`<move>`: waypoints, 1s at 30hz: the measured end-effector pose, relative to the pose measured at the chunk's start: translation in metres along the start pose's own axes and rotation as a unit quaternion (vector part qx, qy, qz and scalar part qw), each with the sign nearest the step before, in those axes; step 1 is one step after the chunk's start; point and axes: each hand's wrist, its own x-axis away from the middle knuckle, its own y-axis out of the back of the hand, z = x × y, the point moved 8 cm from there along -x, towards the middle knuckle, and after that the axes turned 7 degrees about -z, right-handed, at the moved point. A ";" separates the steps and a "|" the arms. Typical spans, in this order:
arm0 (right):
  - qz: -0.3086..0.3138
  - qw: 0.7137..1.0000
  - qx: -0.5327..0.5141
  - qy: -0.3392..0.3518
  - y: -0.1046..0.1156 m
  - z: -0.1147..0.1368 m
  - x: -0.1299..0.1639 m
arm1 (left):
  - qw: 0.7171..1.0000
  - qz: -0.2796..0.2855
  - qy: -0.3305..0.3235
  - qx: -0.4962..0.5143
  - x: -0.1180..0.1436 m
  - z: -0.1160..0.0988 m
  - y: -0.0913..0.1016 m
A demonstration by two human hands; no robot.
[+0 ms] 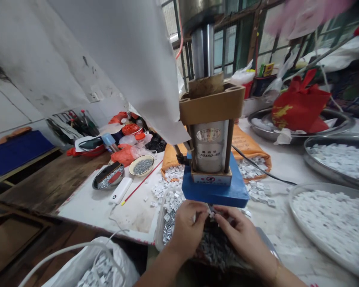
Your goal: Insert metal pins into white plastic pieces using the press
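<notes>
My left hand [188, 227] and my right hand [238, 232] meet under the blue base [215, 189] of a small pneumatic press [211, 131]. Both pinch at a small white part [211, 214] right below the press head. It is too small and blurred to tell which hand carries it. A tray of small grey-white parts [212, 247] lies under both hands. More white parts [170, 187] are heaped on the table to the left of the press.
Round metal trays of white parts [332, 223] [341, 159] stand at right, a red bag [299, 105] in a tray behind. At left lie a white power bank [121, 191], a red stick [142, 182], and dishes of metal bits [141, 165]. A white bag [101, 267] sits bottom left.
</notes>
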 end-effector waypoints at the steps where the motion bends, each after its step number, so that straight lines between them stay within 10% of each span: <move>1: 0.006 1.000 0.009 0.022 -0.003 0.000 -0.003 | 1.000 -0.002 0.015 0.005 -0.002 0.006 -0.003; 19: 0.056 0.998 -0.033 -0.017 -0.019 -0.012 -0.010 | 1.000 0.000 -0.015 -0.004 0.003 0.010 -0.018; 25: 0.006 0.982 0.153 0.110 0.018 -0.008 0.000 | 0.988 0.038 -0.133 -0.066 0.011 -0.004 -0.028; 30: 0.050 0.895 0.392 0.208 0.052 -0.029 0.030 | 0.988 0.036 -0.129 -0.070 0.013 -0.002 -0.029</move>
